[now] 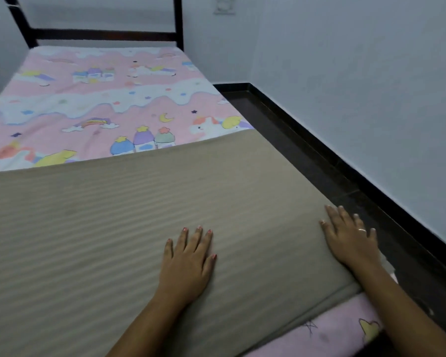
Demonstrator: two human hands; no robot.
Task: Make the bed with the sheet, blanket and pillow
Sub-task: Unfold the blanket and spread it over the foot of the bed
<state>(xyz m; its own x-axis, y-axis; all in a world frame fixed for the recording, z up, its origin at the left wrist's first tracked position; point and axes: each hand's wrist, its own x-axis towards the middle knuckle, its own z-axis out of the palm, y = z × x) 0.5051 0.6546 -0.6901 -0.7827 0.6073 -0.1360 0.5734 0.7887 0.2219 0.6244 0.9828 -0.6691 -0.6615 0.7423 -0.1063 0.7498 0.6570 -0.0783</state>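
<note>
A pink sheet (106, 99) printed with unicorns, clouds and rainbows covers the mattress up to the head of the bed. A beige ribbed blanket (113, 215) lies flat over the near half, its far edge running across the bed's middle. My left hand (188, 264) presses flat on the blanket with fingers spread. Flat at the blanket's right edge, near the bed's side, rests my right hand (350, 238), a ring on one finger. No pillow is in view.
A dark wooden headboard (103, 34) stands at the far end. To the right of the bed a narrow strip of dark floor (319, 161) runs along a white wall (358, 86) with a black skirting.
</note>
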